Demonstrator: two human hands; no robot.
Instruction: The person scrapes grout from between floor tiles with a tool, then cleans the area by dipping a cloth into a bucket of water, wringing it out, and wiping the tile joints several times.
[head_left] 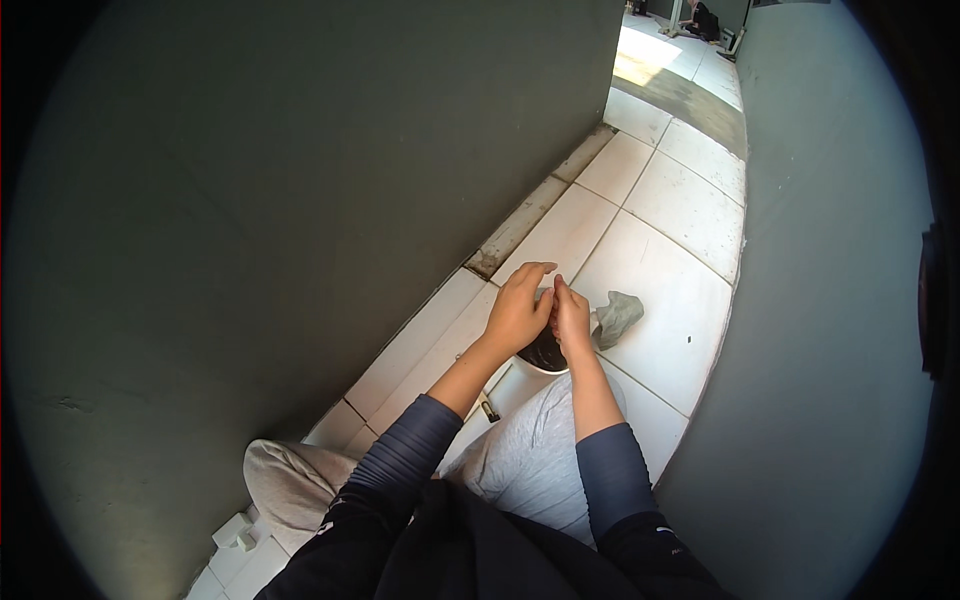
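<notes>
Both of my hands are held close together over a white container (549, 372) with dark contents (543, 352), which stands on the floor between my legs. My left hand (518, 308) is cupped, its fingers stretched forward and its thumb apart from them. Facing it, my right hand (572, 318) has its fingers curled in; whatever they hold, if anything, is hidden. Just right of my right hand lies a crumpled grey-green cloth or bag (619, 318), close to the container's rim.
A small black and yellow item (488, 407) lies by my left forearm. Dark grey walls rise at left (300, 200) and right (830, 300) of the white tiled floor (650, 260). A white object (234, 532) sits at lower left. Another person (704, 22) is far off.
</notes>
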